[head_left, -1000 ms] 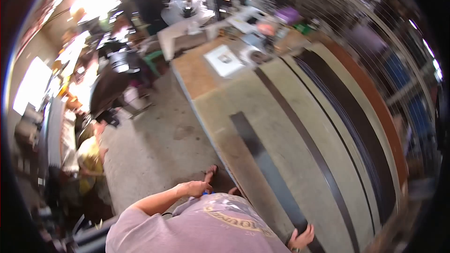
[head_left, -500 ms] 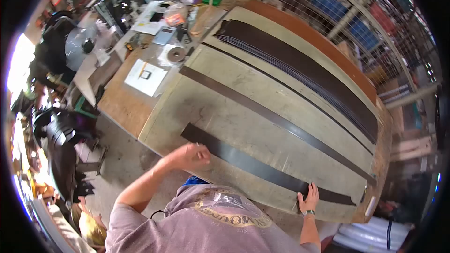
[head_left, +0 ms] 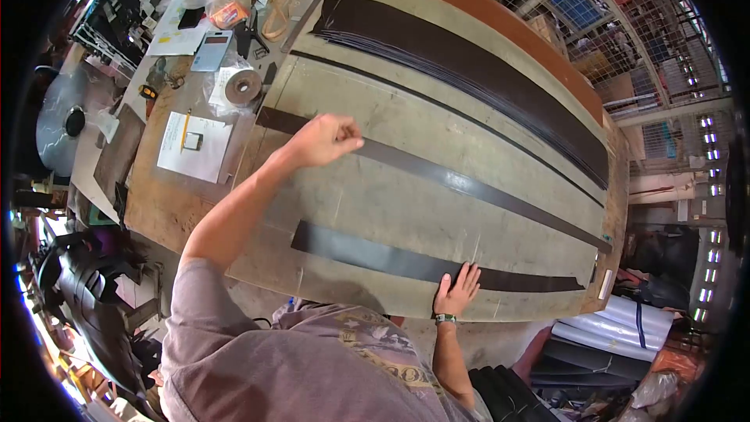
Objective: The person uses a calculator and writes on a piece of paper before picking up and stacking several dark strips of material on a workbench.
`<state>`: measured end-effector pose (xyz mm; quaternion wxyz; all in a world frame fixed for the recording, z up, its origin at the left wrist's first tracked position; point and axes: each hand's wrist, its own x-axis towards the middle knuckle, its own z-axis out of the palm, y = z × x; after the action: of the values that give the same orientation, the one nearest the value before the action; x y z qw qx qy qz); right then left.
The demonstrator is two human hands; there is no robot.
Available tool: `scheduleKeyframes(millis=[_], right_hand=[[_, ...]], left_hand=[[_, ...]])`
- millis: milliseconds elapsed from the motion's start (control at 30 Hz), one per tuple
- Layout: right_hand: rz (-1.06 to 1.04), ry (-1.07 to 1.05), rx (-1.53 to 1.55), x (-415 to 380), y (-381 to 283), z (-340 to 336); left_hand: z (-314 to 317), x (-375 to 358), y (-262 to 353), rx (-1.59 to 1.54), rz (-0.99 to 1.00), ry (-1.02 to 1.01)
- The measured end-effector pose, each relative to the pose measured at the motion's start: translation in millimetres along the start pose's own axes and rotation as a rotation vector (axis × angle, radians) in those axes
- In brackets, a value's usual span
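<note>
My left hand (head_left: 322, 141) is over the long, narrow strip with a metallic sheen (head_left: 437, 176), near its left end. Its fingers are curled in, and whatever they may hold is hidden. Closer to my body lies a dark leather-like strip (head_left: 367, 253) with a ragged right end. My right hand (head_left: 458, 291) rests flat, fingers stretched, on the front edge of that strip. Both strips lie on a large greenish-grey board (head_left: 375, 211). Farther back are a thin dark strip (head_left: 445, 119) and a stack of dark brown sheets (head_left: 469, 74).
A reddish-brown sheet (head_left: 500, 27) lies along the far side. On the left part of the table are a roll of tape (head_left: 243, 87), a blue calculator (head_left: 212, 51) and a paper with a pencil (head_left: 207, 158). Wire-mesh shelving (head_left: 617, 23) stands behind. Plastic-wrapped rolls (head_left: 609, 328) are at the right.
My left hand has moved up and away from the near strip to the shiny strip. My right hand stays on the near strip's edge. The view has turned and shifted.
</note>
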<state>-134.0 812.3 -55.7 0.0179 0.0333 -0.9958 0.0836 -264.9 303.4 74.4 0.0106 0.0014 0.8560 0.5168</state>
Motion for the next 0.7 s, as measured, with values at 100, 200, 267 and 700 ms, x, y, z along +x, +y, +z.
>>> scheduleKeyframes(millis=[100, 200, 267, 700], right_hand=[[0.042, 0.045, 0.063, 1, -4, 0], [0.058, 0.033, 0.066, 3, -9, -6], [0.064, 0.033, 0.073, 2, -7, -4], [0.085, -0.025, 0.064, 7, -17, -14]], left_hand=[[-12, 61, -25, -0.056, -0.049, 0.129], [-31, 144, -68, 0.029, -0.038, 0.326], [-49, 190, -81, 0.103, -0.149, 0.451], [-93, 277, -109, 0.567, -0.623, 0.55]])
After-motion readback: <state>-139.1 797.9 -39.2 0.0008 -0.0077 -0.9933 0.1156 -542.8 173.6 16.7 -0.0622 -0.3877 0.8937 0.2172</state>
